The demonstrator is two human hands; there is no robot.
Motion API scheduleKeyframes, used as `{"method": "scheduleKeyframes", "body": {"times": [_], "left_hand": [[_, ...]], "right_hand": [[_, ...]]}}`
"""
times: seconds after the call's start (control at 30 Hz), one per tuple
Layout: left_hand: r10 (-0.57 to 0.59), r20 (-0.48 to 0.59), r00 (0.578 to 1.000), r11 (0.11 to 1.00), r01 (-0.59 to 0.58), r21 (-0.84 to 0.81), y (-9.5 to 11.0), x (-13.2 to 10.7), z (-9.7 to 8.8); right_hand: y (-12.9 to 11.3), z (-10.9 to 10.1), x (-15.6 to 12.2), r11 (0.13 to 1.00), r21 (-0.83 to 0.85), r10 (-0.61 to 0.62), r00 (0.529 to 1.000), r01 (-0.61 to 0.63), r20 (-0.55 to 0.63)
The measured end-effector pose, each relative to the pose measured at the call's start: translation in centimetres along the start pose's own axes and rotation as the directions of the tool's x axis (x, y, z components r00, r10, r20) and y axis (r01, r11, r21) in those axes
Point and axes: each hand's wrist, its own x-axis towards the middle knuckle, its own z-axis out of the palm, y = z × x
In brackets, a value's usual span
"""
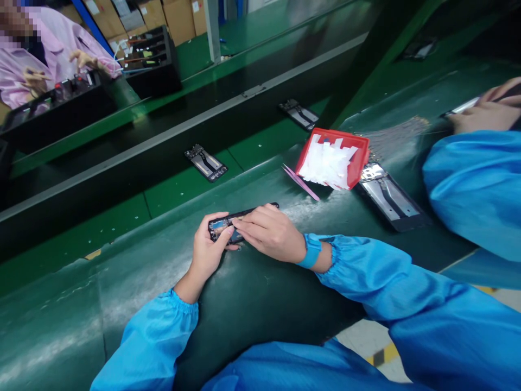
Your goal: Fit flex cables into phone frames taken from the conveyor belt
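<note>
**Both hands on one phone frame**

My left hand (208, 252) grips the near end of a dark phone frame (222, 224), with the thumb laid across its face and the fingers (203, 224) curled round its far edge. My right hand (271, 233) covers the middle of the frame. Its fingers (250, 222) lie stretched along the top, and I cannot tell whether the thumb closes underneath. The frame sits low over the green desk (244, 309), straight in front of me.

A blue wristband (311, 251) circles my right wrist. Past that hand lie pink tweezers (301, 182), just beside a red tray (361, 155) holding white slips (329, 163). A second frame (388, 198) touches the tray's right side.

On the belt (122, 157) beyond, two more frames (205, 162) lie well apart. A co-worker's blue sleeve (476, 184) fills the right edge, and a person in pink (52, 54) works at the far left.
</note>
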Motion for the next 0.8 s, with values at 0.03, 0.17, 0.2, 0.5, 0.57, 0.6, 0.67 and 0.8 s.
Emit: {"method": "scheduleKeyframes", "body": {"times": [0.03, 0.17, 0.2, 0.5, 0.57, 0.6, 0.67, 0.8], "left_hand": [[0.003, -0.006, 1.0, 1.0, -0.003, -0.001, 0.04, 0.01, 0.05], [0.006, -0.028, 1.0, 1.0, -0.007, -0.006, 0.18, 0.03, 0.21], [0.003, -0.031, 1.0, 1.0, -0.003, -0.008, 0.19, 0.03, 0.22], [-0.01, -0.065, 0.998, 1.0, 0.012, 0.024, -0.02, -0.11, 0.03], [0.005, -0.08, 0.997, 1.0, -0.002, 0.027, -0.14, -0.16, 0.1], [0.01, -0.08, 0.997, 1.0, -0.008, 0.024, -0.17, -0.17, 0.12], [0.021, -0.082, 0.996, 1.0, -0.019, 0.023, -0.13, -0.14, 0.02], [0.069, -0.17, 0.983, 0.996, -0.057, 0.075, 0.2, 0.35, -0.71]], "right_hand": [[0.01, 0.0, -0.04, 1.0, 0.016, 0.011, 1.0, -0.011, 0.004], [0.03, -0.05, -0.07, 1.0, 0.025, 0.006, 1.0, -0.007, 0.007], [0.01, -0.07, -0.05, 1.0, 0.012, 0.0, 1.0, 0.0, 0.008], [-0.49, 0.05, 0.14, 0.997, -0.079, 0.0, 1.0, 0.003, 0.03], [-0.48, 0.17, 0.15, 0.997, -0.08, 0.026, 0.999, -0.023, 0.031], [-0.47, 0.21, 0.15, 0.997, -0.076, 0.027, 0.999, -0.025, 0.023], [-0.44, 0.27, 0.15, 0.999, -0.049, 0.001, 1.0, 0.0, 0.005], [0.01, 0.1, 0.3, 0.997, 0.074, 0.04, 0.999, -0.038, -0.026]]}}
